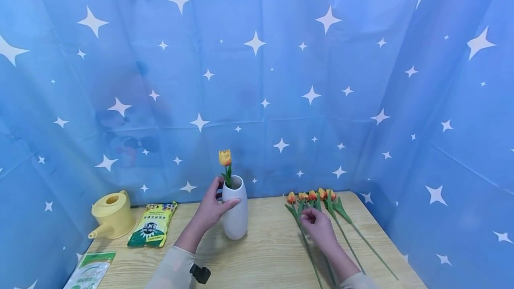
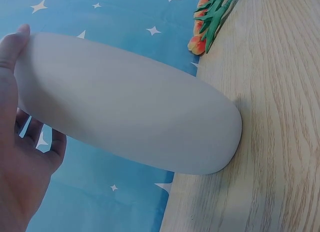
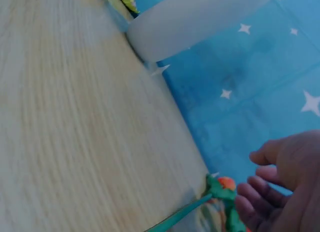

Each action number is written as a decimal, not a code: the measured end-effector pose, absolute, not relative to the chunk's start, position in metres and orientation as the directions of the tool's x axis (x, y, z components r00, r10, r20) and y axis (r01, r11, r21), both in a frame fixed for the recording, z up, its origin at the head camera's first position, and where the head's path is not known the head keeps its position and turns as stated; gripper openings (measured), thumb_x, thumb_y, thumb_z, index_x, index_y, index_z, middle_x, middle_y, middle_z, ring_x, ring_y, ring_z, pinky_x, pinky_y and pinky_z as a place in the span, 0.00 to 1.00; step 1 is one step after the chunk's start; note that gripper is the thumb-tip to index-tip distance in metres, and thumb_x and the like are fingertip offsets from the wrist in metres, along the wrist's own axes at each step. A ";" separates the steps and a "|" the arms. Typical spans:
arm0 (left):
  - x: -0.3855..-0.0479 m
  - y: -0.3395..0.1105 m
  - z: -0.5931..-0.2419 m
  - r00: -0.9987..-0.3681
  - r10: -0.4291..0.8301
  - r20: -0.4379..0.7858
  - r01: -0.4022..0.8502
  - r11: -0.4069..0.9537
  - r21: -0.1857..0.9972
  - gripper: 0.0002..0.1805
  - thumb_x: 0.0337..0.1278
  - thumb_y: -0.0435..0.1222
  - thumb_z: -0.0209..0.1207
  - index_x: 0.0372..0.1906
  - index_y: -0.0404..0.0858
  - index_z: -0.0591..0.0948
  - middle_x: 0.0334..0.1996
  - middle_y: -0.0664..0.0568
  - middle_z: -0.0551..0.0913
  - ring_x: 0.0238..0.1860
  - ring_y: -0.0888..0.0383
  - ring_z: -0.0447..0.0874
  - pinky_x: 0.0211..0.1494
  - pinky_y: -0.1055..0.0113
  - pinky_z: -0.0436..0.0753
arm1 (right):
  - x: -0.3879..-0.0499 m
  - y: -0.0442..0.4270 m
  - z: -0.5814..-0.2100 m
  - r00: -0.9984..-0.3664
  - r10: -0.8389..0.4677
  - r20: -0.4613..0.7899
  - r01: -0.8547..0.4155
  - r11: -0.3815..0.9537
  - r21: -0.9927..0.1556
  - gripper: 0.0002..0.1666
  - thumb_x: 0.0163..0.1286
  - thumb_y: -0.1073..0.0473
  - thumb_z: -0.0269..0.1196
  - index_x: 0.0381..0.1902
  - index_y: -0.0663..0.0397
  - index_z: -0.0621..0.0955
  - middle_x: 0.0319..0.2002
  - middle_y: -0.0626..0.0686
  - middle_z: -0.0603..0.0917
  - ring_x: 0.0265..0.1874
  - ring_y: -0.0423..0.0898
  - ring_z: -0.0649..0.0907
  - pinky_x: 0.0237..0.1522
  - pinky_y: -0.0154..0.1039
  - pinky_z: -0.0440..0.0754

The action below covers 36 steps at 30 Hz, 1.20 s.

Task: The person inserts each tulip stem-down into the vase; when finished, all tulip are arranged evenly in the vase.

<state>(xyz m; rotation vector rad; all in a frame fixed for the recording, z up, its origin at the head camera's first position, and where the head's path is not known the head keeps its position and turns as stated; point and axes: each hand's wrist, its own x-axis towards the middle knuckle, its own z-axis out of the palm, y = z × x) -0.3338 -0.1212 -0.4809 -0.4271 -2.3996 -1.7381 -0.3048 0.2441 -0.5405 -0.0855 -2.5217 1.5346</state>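
Observation:
A tall white vase [image 1: 235, 217] stands on the table, with one yellow-orange tulip [image 1: 225, 157] in its mouth. My left hand [image 1: 210, 208] grips the vase near the rim, thumb on the near side; in the left wrist view the curled fingers [image 2: 58, 144] show beyond its wall. To the right lie several orange tulips [image 1: 292, 197] with green leaves and long stems. Over their leaves hovers my right hand [image 1: 320, 231]. Its fingers [image 3: 257, 194] are loosely bent in the right wrist view, and nothing shows between them and the thumb.
A yellow watering can [image 1: 114, 217] stands at the table's left, beside a yellow-green printed bag [image 1: 153, 224]. Nearer the front left lies a green-and-white packet [image 1: 90, 271]. Behind the wooden table [image 1: 265, 253] hangs a blue curtain [image 1: 257, 79] with white stars.

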 end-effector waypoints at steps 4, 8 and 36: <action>-0.335 -0.121 -0.481 -0.949 0.144 0.282 0.313 0.294 0.903 0.39 0.61 0.59 0.79 0.68 0.54 0.71 0.70 0.48 0.78 0.71 0.36 0.78 0.67 0.32 0.82 | -0.305 0.246 -0.548 -0.982 0.147 0.122 -0.032 0.503 -0.864 0.15 0.76 0.66 0.70 0.56 0.69 0.86 0.38 0.54 0.85 0.35 0.47 0.83 0.31 0.36 0.82; -0.335 -0.122 -0.483 -0.951 0.139 0.275 0.305 0.297 0.905 0.40 0.59 0.59 0.80 0.68 0.54 0.71 0.70 0.47 0.78 0.71 0.35 0.78 0.67 0.32 0.82 | -0.307 0.247 -0.557 -0.982 0.128 0.139 -0.043 0.565 -0.824 0.16 0.75 0.66 0.72 0.56 0.70 0.86 0.37 0.53 0.85 0.36 0.46 0.83 0.34 0.39 0.83; -0.336 -0.122 -0.484 -0.946 0.140 0.293 0.322 0.292 0.901 0.40 0.60 0.59 0.79 0.69 0.53 0.71 0.71 0.47 0.78 0.71 0.36 0.77 0.68 0.33 0.81 | -0.314 0.246 -0.558 -0.996 0.039 0.082 -0.036 0.663 -0.748 0.23 0.68 0.73 0.71 0.61 0.74 0.83 0.34 0.51 0.85 0.36 0.45 0.82 0.40 0.45 0.84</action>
